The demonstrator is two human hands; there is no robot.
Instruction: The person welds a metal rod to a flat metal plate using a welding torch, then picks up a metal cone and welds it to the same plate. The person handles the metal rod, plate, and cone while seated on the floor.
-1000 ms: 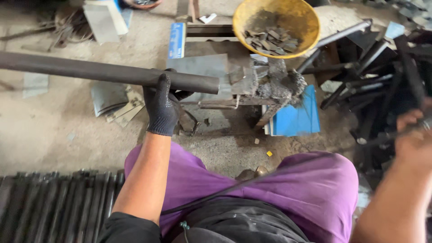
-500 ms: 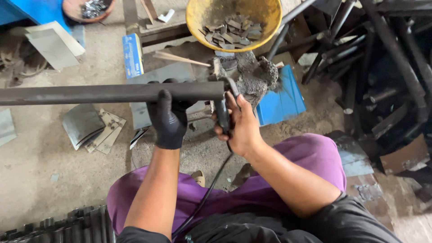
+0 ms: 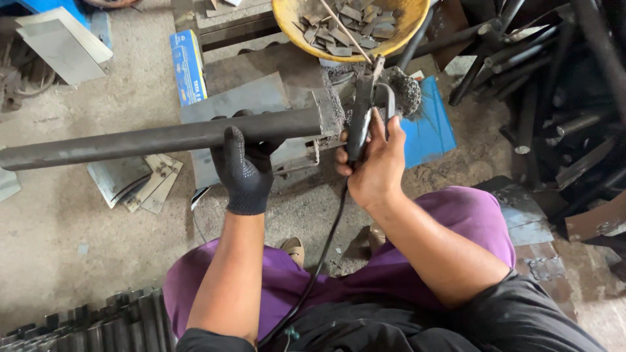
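A long dark steel tube (image 3: pixel 130 138) is laid from 9 o'clock toward centre, its far end cut off at the frame edge. It is gripped near its rt end by the gloved left hand (image 3: pixel 244 166), fingers wrapped over it. Just rt, a welding electrode holder (image 3: pixel 360 124) is clamped in the bare right hand (image 3: pixel 375 166); its jaw tip is hard to make out. At 12 o'clock a yellow bowl (image 3: pixel 287 19) of metal scraps is partly cropped.
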